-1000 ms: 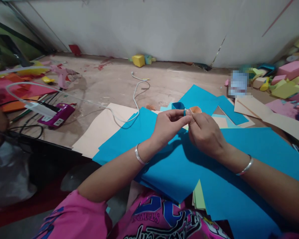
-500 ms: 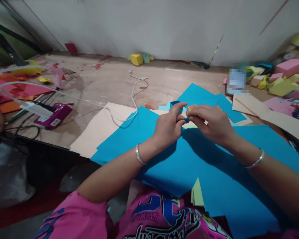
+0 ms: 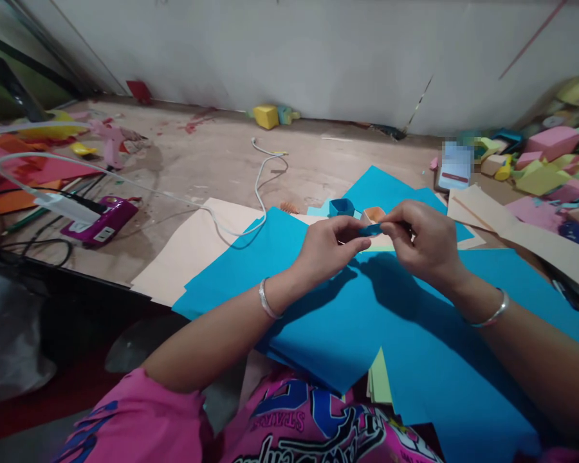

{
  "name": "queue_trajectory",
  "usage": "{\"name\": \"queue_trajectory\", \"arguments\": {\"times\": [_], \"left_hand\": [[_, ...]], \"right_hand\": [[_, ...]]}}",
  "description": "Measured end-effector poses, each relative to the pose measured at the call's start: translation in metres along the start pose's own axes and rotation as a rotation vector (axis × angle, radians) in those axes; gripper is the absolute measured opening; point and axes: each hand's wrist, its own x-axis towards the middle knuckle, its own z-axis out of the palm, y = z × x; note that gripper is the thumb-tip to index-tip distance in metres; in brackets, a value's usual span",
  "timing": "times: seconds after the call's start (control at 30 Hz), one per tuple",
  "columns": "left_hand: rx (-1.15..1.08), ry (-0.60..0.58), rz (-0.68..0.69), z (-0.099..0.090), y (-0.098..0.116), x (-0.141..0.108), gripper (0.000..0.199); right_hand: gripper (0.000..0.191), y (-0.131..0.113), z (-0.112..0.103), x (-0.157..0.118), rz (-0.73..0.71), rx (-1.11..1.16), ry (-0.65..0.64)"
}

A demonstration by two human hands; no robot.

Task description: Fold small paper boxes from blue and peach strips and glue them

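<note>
Between my two hands is a small blue paper piece (image 3: 370,229), narrow and strip-like. My left hand (image 3: 329,249) pinches its left end, while my right hand (image 3: 422,241) grips the right end with bent fingers. Just behind the fingers stand a small blue paper box (image 3: 341,207) and a small peach paper box (image 3: 373,215), both open at the top. Under my forearms lie large blue sheets (image 3: 332,328), overlapping one another. Peach sheets (image 3: 174,247) stick out from beneath them on the left.
A white cable (image 3: 174,197) runs from a purple power strip (image 3: 101,224) on the left. Near it lies a pink glue gun (image 3: 110,143). At the right are a phone (image 3: 456,167) and a pile of coloured paper shapes (image 3: 554,145). A yellow paper cube (image 3: 266,117) sits by the wall.
My left fingers have come down and closed on the blue paper piece, which now shows stretched between both hands. My right hand has shifted slightly right, uncovering more of the peach box.
</note>
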Motion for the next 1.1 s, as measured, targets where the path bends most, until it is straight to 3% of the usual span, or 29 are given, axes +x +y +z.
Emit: {"name": "queue_trajectory", "arguments": {"times": [0.17, 0.33, 0.53, 0.67, 0.8, 0.97, 1.1], "left_hand": [[-0.151, 0.048, -0.064, 0.000, 0.002, 0.002, 0.011], [-0.079, 0.104, 0.007, -0.002, 0.004, 0.002, 0.008], [0.028, 0.096, 0.089, -0.004, 0.007, 0.001, 0.006], [0.184, 0.153, 0.201, -0.006, 0.008, 0.000, 0.005], [0.319, 0.182, 0.346, -0.008, 0.008, -0.001, 0.006], [0.443, 0.203, 0.497, -0.011, 0.008, -0.001, 0.007], [0.489, 0.209, 0.528, -0.012, 0.007, -0.002, 0.008]], "right_hand": [[0.007, 0.000, 0.006, -0.003, 0.139, 0.184, -0.013], [0.009, -0.001, 0.008, -0.005, 0.276, 0.366, -0.042], [0.007, 0.000, 0.008, -0.005, 0.294, 0.500, -0.014], [0.010, 0.003, 0.009, -0.006, 0.272, 0.609, -0.040], [0.010, 0.002, 0.009, -0.006, 0.262, 0.574, -0.039], [0.009, -0.009, 0.006, -0.003, 0.337, 0.613, -0.046], [0.009, -0.019, 0.005, -0.002, 0.384, 0.573, -0.015]]}}
